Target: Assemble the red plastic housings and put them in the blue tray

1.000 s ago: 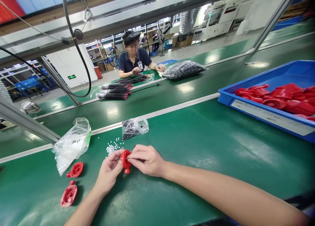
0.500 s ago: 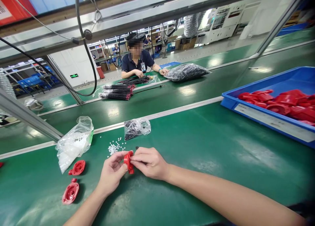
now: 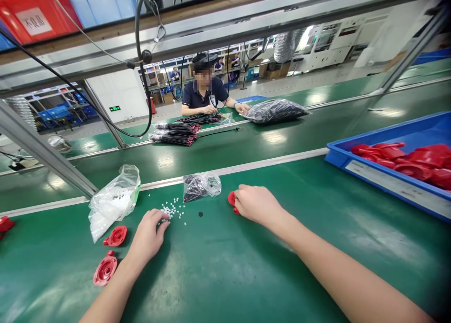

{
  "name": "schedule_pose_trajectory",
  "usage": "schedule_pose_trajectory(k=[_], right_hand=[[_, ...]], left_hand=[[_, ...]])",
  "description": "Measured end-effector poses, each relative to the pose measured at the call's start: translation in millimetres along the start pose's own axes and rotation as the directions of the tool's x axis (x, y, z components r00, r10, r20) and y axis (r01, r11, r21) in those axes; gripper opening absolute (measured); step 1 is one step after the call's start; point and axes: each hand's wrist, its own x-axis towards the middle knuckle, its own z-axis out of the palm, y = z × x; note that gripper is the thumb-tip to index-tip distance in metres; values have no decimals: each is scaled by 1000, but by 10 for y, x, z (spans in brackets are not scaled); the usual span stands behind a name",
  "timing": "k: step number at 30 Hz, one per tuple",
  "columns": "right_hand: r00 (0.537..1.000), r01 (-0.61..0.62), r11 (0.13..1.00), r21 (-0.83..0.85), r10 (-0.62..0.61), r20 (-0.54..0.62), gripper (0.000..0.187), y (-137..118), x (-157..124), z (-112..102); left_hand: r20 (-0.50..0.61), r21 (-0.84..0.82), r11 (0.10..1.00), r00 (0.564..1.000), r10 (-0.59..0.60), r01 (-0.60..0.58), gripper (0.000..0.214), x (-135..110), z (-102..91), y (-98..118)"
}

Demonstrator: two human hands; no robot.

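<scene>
My right hand (image 3: 256,203) is closed around a red plastic part (image 3: 231,201), held low over the green belt to the right of a small bag of black pieces (image 3: 200,186). My left hand (image 3: 148,236) reaches forward with fingers curled, its fingertips at a scatter of small white pieces (image 3: 172,210). What the fingertips pinch, if anything, is too small to see. A tiny black piece (image 3: 200,214) lies loose between the hands.
Two red round parts (image 3: 115,236) (image 3: 104,270) lie left of my left hand beside a clear bag of white pieces (image 3: 112,203). A blue tray (image 3: 387,182) of red parts stands at right. A person across the far belt handles black wire bundles (image 3: 176,133).
The hands have separated. My right hand carried the red part right and forward. My left hand let go of it and moved out to the white pieces.
</scene>
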Motion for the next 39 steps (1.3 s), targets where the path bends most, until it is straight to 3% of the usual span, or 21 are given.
schedule_pose_trajectory(k=[3,7,10,15,22,28,33,36,39], right_hand=[[996,4,1000,-3,-4,-88,25,-109,-31,18],[946,294,941,166,-261,-195,25,-454,-80,242],[924,369,911,182,-339,-176,25,-609,-79,415],[932,353,916,190,-327,-155,28,-604,-30,483],[942,333,909,252,-308,-137,24,-581,-20,462],[984,160,793,588,-177,-29,8,-549,-9,431],[987,119,767,631,-159,7,11,-569,-18,423],[986,143,676,722,-159,-47,10,-626,-34,431],[974,216,445,869,-155,-163,7,-709,-79,413]], left_hand=[[20,50,999,1000,-2,1,15,2,-24,-58],[-21,86,990,993,112,-110,18,-14,91,24],[-51,154,957,965,256,-245,22,-12,223,102],[18,292,891,933,359,-348,21,38,333,175],[40,375,877,950,308,-300,17,74,371,211],[43,332,896,954,298,-295,18,68,429,214],[36,202,936,958,286,-287,17,116,401,191],[36,151,958,969,242,-245,17,118,370,219],[-9,-101,976,981,195,-195,21,60,363,320]])
